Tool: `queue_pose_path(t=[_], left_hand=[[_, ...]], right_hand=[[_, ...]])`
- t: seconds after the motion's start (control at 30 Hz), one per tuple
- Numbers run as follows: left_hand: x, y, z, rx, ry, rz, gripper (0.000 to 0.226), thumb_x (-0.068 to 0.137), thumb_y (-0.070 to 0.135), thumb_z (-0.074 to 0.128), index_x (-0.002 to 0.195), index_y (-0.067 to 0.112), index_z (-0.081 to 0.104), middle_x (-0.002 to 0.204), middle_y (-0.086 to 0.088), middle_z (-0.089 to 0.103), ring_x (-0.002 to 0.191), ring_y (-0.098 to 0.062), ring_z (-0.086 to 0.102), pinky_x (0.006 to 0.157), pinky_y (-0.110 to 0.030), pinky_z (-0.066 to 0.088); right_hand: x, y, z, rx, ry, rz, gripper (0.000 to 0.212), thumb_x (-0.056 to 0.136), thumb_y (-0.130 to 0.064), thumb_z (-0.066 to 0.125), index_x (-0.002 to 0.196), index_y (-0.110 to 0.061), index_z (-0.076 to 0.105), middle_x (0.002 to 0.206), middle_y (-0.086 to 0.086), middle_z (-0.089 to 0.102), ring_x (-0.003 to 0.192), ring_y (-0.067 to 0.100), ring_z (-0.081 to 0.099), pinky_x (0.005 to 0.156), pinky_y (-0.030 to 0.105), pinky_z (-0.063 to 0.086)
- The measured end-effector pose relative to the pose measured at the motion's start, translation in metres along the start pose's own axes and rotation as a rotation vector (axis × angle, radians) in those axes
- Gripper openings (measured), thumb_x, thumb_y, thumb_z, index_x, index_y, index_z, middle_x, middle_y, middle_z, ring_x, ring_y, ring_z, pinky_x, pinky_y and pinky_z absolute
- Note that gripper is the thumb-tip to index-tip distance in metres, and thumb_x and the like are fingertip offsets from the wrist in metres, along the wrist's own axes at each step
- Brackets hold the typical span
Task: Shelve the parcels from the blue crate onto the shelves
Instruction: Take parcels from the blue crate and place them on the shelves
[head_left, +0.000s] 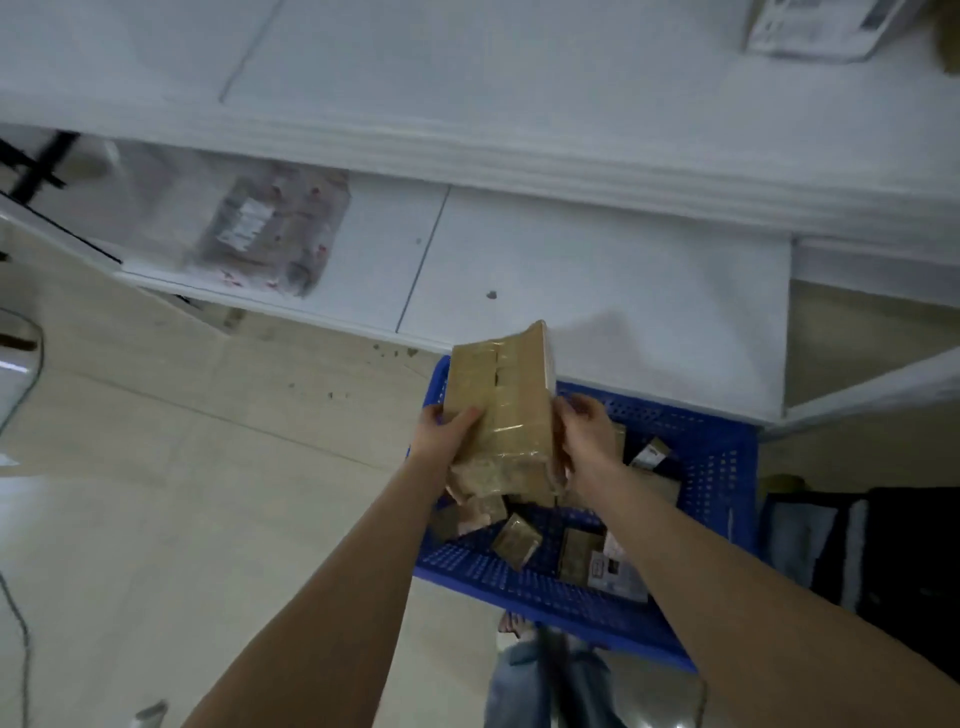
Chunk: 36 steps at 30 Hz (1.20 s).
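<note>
Below both hands, the blue crate (722, 467) holds small parcels (517, 540). The left hand (448, 434) and right hand (587, 434) clamp a taped brown parcel (506, 395) between them, fingers curled round its sides. Beyond the hands lies the white shelf (571, 270), with a bagged parcel (275, 228) far to their left.

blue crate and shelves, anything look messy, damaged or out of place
Mostly the blue crate: its small parcels lie jumbled at all angles, not stacked. Dark specks dot the lower shelf and the floor beside it. The taped parcel held by the left hand and right hand looks intact.
</note>
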<state>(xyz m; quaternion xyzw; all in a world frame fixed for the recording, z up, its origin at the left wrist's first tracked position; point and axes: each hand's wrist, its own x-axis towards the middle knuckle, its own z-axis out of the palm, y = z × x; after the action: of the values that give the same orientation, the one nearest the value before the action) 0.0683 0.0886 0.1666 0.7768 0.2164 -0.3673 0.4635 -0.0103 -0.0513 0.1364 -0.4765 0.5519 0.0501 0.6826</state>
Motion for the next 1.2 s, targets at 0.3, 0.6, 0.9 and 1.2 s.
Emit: queue_pose_path(t=[0.3,0.6,0.9,1.2], left_hand=[[-0.133,0.086,-0.054,0.034,-0.066,0.127,0.056,0.091,0.043,0.055,0.134,0.008,0.048,0.123,-0.013,0.059,0.106,-0.029,0.059,0.084,-0.036,0.050],[-0.212,0.141,-0.071,0.124,-0.138,0.224,0.084,0.080,0.069,0.050,0.134,0.004,0.047,0.129,-0.013,0.056,0.113,-0.028,0.055,0.093,-0.039,0.049],[-0.252,0.177,-0.079,0.193,-0.290,0.323,0.073,0.085,0.055,0.055,0.143,0.016,0.033,0.136,-0.009,0.051,0.106,-0.022,0.050,0.077,-0.039,0.047],[-0.240,0.196,-0.136,0.225,-0.387,0.371,0.066,0.081,0.061,0.056,0.132,0.021,0.044,0.118,-0.012,0.056,0.114,-0.032,0.052,0.101,-0.055,0.040]], right_hand=[[-0.133,-0.109,-0.014,0.225,-0.473,0.091,0.040,0.083,-0.033,0.073,0.117,-0.015,0.064,0.106,0.011,0.071,0.097,0.029,0.067,0.076,0.042,0.056],[-0.202,-0.167,-0.026,0.096,-0.531,-0.144,0.024,0.090,-0.013,0.063,0.113,-0.022,0.064,0.107,0.008,0.068,0.105,0.028,0.061,0.092,0.046,0.050],[-0.245,-0.204,-0.036,0.064,-0.494,-0.231,0.027,0.091,-0.012,0.059,0.117,-0.021,0.061,0.102,0.008,0.067,0.095,0.026,0.062,0.080,0.042,0.053],[-0.282,-0.212,0.006,0.059,-0.389,-0.271,0.019,0.088,-0.016,0.054,0.106,-0.019,0.060,0.093,0.006,0.061,0.084,0.023,0.059,0.073,0.035,0.052]])
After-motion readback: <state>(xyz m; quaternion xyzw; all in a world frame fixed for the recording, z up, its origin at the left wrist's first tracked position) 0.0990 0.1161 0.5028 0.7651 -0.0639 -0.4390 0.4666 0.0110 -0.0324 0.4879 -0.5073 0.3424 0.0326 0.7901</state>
